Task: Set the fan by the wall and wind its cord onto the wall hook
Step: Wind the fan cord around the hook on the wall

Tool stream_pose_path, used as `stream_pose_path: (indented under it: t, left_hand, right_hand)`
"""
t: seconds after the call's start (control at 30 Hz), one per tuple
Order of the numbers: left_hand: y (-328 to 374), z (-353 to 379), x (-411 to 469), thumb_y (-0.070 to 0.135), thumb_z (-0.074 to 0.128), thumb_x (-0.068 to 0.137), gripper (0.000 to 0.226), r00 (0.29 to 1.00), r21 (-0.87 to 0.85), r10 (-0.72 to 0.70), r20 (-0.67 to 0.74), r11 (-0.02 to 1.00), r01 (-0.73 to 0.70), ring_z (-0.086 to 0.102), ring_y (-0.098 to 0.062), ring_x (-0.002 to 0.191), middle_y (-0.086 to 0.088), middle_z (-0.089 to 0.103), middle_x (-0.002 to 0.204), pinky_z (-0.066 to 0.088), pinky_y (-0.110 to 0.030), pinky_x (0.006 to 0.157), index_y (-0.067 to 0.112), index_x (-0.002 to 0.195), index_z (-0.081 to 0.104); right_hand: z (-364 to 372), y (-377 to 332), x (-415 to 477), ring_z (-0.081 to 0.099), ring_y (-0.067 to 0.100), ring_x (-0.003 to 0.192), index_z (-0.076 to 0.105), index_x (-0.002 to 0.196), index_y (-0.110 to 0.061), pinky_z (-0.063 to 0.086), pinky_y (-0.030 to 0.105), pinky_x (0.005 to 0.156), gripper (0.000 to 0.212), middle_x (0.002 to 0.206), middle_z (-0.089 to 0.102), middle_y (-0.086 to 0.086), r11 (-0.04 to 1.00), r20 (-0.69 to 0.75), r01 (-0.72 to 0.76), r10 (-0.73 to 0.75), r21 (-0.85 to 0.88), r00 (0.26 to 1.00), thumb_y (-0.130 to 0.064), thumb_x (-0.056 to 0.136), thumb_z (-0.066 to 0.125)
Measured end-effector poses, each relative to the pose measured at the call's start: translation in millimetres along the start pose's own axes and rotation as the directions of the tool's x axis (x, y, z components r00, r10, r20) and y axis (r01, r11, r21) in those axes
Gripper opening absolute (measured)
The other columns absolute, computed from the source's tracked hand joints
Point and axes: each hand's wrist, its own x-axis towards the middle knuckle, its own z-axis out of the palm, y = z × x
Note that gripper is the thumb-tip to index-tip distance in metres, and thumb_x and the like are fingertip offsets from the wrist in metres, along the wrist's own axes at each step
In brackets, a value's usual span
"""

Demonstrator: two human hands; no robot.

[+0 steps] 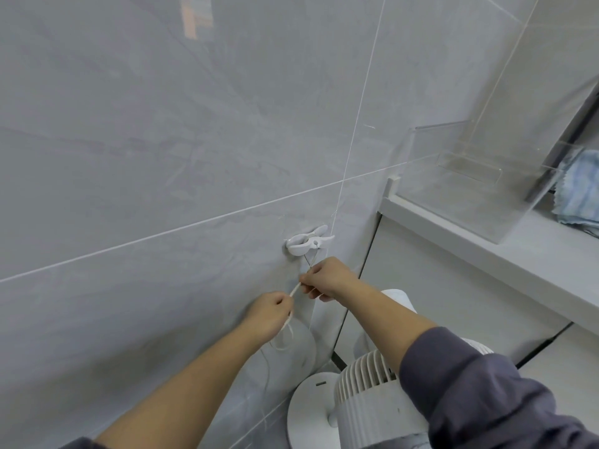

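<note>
A white fan (359,384) with a ribbed head and a round base stands on the floor against the grey tiled wall, partly hidden by my right arm. A white two-armed hook (308,243) sticks out of the wall above it. The thin white cord (295,290) runs from the hook down between my hands. My right hand (327,278) pinches the cord just below the hook. My left hand (270,314) grips it lower and to the left, with loose loops hanging under the fist.
A white counter ledge (486,241) juts out at the right, carrying a clear acrylic box (479,176) and a folded blue cloth (580,189). White cabinet fronts (437,286) stand below the ledge, close to the fan.
</note>
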Motion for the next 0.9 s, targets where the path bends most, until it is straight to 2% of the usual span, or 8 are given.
stream_pose_path:
  t: [0.1, 0.2, 0.3, 0.4, 0.5, 0.6, 0.77, 0.9]
  left_hand:
    - [-4.3, -8.8, -1.4, 0.021, 0.042, 0.089, 0.034, 0.983, -0.036, 0.039, -0.177, 0.998, -0.047, 0.063, -0.027, 0.057, -0.008, 0.068, 0.062, 0.051, -0.032, 0.059, 0.013, 0.058, 0.054]
    - [0.5, -10.0, -3.6, 0.017, 0.042, 0.089, 0.034, 0.961, -0.131, 0.027, -0.276, 0.989, -0.066, 0.059, -0.026, 0.046, -0.01, 0.063, 0.057, 0.049, -0.028, 0.048, 0.015, 0.057, 0.054]
    - [7.2, -11.3, -2.0, 0.014, 0.044, 0.089, 0.032, 0.941, -0.176, 0.018, -0.337, 0.981, -0.082, 0.064, -0.034, 0.058, -0.011, 0.063, 0.06, 0.054, -0.038, 0.062, 0.017, 0.061, 0.06]
    - [12.6, -13.3, -3.3, 0.015, 0.045, 0.09, 0.031, 0.927, -0.171, 0.03, -0.373, 0.98, -0.101, 0.067, -0.037, 0.068, -0.011, 0.065, 0.061, 0.056, -0.045, 0.073, 0.018, 0.063, 0.061]
    - [16.5, -13.6, -5.8, 0.017, 0.045, 0.09, 0.031, 0.915, -0.161, 0.043, -0.401, 0.98, -0.116, 0.066, -0.036, 0.065, -0.009, 0.066, 0.059, 0.055, -0.047, 0.073, 0.019, 0.063, 0.06]
    - [19.5, -15.6, -7.2, 0.019, 0.045, 0.091, 0.031, 0.9, -0.132, 0.079, -0.429, 0.98, -0.148, 0.066, -0.034, 0.065, -0.009, 0.067, 0.062, 0.055, -0.047, 0.073, 0.02, 0.063, 0.06]
    - [36.8, -22.0, -9.2, 0.019, 0.043, 0.092, 0.03, 0.875, -0.102, 0.15, -0.46, 0.97, -0.219, 0.067, -0.032, 0.064, -0.004, 0.063, 0.058, 0.054, -0.045, 0.071, 0.023, 0.067, 0.06]
    - [52.9, -25.7, -10.9, 0.022, 0.046, 0.094, 0.027, 0.843, -0.052, 0.236, -0.484, 0.953, -0.297, 0.063, -0.023, 0.059, 0.003, 0.057, 0.051, 0.051, -0.039, 0.064, 0.017, 0.074, 0.064]
  right_hand:
    - [-3.1, -2.8, -2.4, 0.06, 0.013, 0.059, 0.067, 0.09, -0.009, 0.042, 0.019, 0.049, 0.012, 0.081, 0.069, 0.004, 0.999, -0.003, 0.015, -0.015, 0.029, 1.0, -0.017, 0.089, 0.058]
    - [-12.1, -3.1, -6.1, 0.06, 0.012, 0.055, 0.071, 0.09, -0.007, 0.042, 0.018, 0.047, 0.018, 0.076, 0.069, 0.002, 0.997, -0.086, 0.045, -0.04, 0.057, 0.995, -0.015, 0.088, 0.054]
    - [-20.0, -8.8, -10.4, 0.055, 0.013, 0.048, 0.068, 0.084, -0.008, 0.04, 0.017, 0.044, 0.019, 0.07, 0.066, 0.003, 0.962, -0.222, 0.081, -0.021, 0.261, 0.975, -0.021, 0.085, 0.054]
    - [-25.9, -21.1, -19.4, 0.056, 0.013, 0.046, 0.066, 0.086, -0.009, 0.041, 0.015, 0.043, 0.03, 0.068, 0.066, 0.004, 0.881, -0.109, -0.031, 0.093, 0.471, 0.99, -0.039, 0.083, 0.06]
    - [-22.2, -36.2, -20.9, 0.054, 0.013, 0.05, 0.062, 0.084, -0.01, 0.04, 0.016, 0.04, 0.035, 0.072, 0.065, 0.005, 0.88, 0.02, -0.144, 0.151, 0.453, 0.988, -0.044, 0.09, 0.056]
    - [-17.7, -46.9, -15.8, 0.045, 0.011, 0.049, 0.058, 0.076, -0.011, 0.031, 0.017, 0.042, 0.023, 0.065, 0.057, 0.004, 0.856, 0.027, -0.191, 0.203, 0.48, 0.979, -0.02, 0.092, 0.044]
    - [-25.6, -44.0, -11.0, 0.038, 0.012, 0.05, 0.05, 0.069, -0.014, 0.025, 0.018, 0.045, 0.017, 0.064, 0.049, 0.002, 0.935, 0.047, -0.147, 0.139, 0.323, 0.989, -0.01, 0.084, 0.046]
    - [-30.6, -40.4, -9.3, 0.041, 0.013, 0.05, 0.05, 0.068, -0.014, 0.027, 0.019, 0.047, 0.018, 0.065, 0.051, 0.002, 0.965, 0.053, -0.128, 0.119, 0.227, 0.991, -0.016, 0.086, 0.046]
